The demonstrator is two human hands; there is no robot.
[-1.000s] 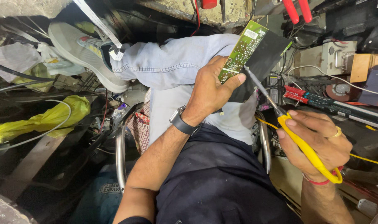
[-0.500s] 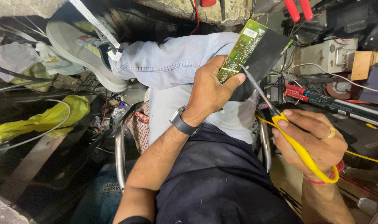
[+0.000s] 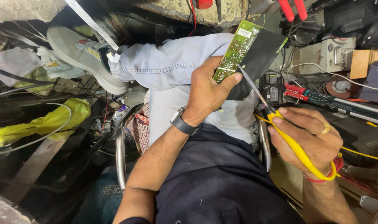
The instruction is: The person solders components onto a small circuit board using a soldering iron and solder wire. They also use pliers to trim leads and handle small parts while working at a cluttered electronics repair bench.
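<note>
Left hand (image 3: 207,93) grips green circuit board (image 3: 238,49) by lower edge, above raised knee. Right hand (image 3: 309,139) closed round yellow-handled probe (image 3: 297,147), metal tip touching board's lower part.

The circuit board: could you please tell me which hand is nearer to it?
Left. The left hand grips the circuit board by its lower edge. The right hand is lower right, apart from it, holding a yellow soldering iron whose tip reaches the board.
</note>
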